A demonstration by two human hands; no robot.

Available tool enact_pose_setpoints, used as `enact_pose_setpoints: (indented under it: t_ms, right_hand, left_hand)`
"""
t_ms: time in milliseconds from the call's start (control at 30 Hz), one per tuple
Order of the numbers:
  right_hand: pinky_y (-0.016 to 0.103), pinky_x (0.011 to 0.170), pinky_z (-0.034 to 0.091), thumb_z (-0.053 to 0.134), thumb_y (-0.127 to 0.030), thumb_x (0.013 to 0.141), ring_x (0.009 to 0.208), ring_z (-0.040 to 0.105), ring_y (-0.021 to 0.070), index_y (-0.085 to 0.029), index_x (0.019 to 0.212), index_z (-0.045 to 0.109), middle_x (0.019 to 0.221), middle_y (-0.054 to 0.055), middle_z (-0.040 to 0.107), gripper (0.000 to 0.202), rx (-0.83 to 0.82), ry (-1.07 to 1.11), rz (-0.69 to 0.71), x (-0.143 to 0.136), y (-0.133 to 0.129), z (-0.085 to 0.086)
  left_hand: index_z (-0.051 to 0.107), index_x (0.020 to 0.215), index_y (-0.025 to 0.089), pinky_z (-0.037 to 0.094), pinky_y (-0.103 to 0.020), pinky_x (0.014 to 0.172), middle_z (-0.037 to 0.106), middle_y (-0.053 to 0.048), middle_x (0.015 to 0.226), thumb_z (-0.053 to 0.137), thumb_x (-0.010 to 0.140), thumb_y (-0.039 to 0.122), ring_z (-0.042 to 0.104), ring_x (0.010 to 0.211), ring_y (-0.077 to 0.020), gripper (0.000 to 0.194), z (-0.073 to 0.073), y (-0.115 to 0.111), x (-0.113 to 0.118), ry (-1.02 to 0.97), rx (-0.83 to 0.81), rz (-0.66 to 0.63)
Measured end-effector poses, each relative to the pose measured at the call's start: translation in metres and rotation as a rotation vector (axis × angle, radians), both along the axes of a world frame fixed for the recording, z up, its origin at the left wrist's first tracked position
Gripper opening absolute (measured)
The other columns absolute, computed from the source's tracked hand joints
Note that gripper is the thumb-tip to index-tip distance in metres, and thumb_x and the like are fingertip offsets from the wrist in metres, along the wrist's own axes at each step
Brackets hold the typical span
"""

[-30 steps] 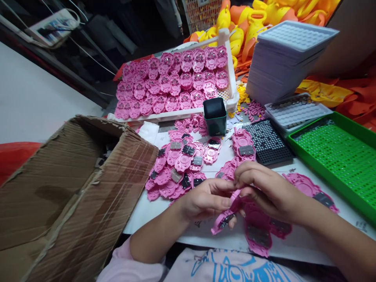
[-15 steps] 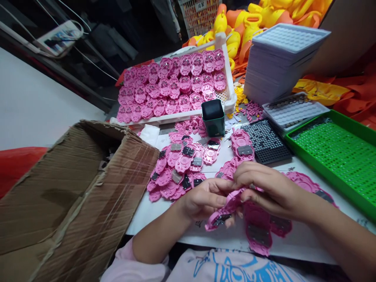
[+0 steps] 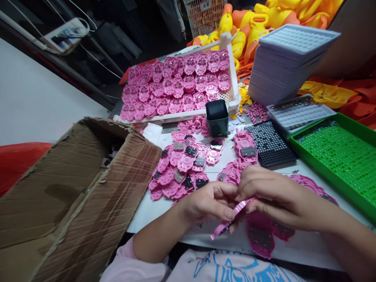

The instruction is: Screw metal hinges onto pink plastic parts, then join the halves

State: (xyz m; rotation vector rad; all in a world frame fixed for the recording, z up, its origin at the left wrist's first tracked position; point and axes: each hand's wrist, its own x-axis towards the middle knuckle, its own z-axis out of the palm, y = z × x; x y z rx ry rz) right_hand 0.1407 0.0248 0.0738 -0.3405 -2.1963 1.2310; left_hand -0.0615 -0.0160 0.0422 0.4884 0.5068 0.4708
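Observation:
Between my two hands a pink plastic casing (image 3: 226, 222) is held nearly edge-on, low over the white table covering. My left hand (image 3: 209, 203) pinches its near side, thumb on top and fingers underneath. At the far end, my right hand (image 3: 268, 196) grips it with thumb and fingers, hiding that part. More pink casings with dark and grey plates lie close by: one (image 3: 260, 235) under my right wrist and one (image 3: 246, 147) beyond my fingers. A heap of the same casings (image 3: 179, 168) spreads to the left.
A white crate (image 3: 232, 92) holds rows of pink pieces at the back. Before it stands a dark green container (image 3: 217, 119). A black perforated tray (image 3: 272, 143), a green tray (image 3: 337, 164) and a stack of white trays (image 3: 279, 70) are on the right; a cardboard box (image 3: 117, 203) stands left.
The pink casing has been tilted from showing its inner face to nearly edge-on. Both hands keep hold of it and have shifted slightly. The whole view has moved a little.

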Motion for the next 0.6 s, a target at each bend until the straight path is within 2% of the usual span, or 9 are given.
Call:
enact_pose_setpoints:
  t_ms: [267, 500, 600]
  right_hand:
    - [0.027, 0.067, 0.041, 0.048, -0.022, 0.092, 0.072, 0.051, 0.0133, -0.018, 0.081, 0.056, 0.072, 0.002, 0.056, 0.014, -0.068, 0.01, -0.056, -0.0019, -0.008, -0.0004]
    - [0.029, 0.07, 0.046, 0.051, -0.021, 0.091, 0.076, 0.056, 0.0147, -0.017, 0.087, 0.061, 0.078, 0.005, 0.063, 0.012, -0.095, -0.025, -0.146, -0.0056, -0.0043, -0.0074]
    - [0.028, 0.071, 0.048, 0.056, -0.031, 0.089, 0.08, 0.06, 0.0156, -0.018, 0.092, 0.063, 0.085, 0.006, 0.064, 0.015, -0.159, -0.017, -0.177, -0.0056, -0.0042, -0.0074]
  left_hand:
    - [0.063, 0.082, 0.008, 0.044, -0.021, 0.043, 0.063, -0.006, 0.07, 0.082, 0.054, 0.03, 0.06, 0.049, -0.0144, 0.04, 0.0023, -0.0001, 0.0003, -0.022, 0.002, -0.047]
    - [0.065, 0.092, 0.006, 0.049, -0.025, 0.053, 0.066, -0.012, 0.076, 0.075, 0.062, 0.036, 0.062, 0.057, -0.0173, 0.043, 0.0016, 0.0027, -0.0011, -0.001, 0.094, 0.03]
    - [0.065, 0.095, 0.007, 0.048, -0.024, 0.054, 0.066, -0.01, 0.072, 0.074, 0.062, 0.032, 0.062, 0.055, -0.0158, 0.042, 0.002, 0.0014, -0.0002, -0.007, 0.098, 0.098]
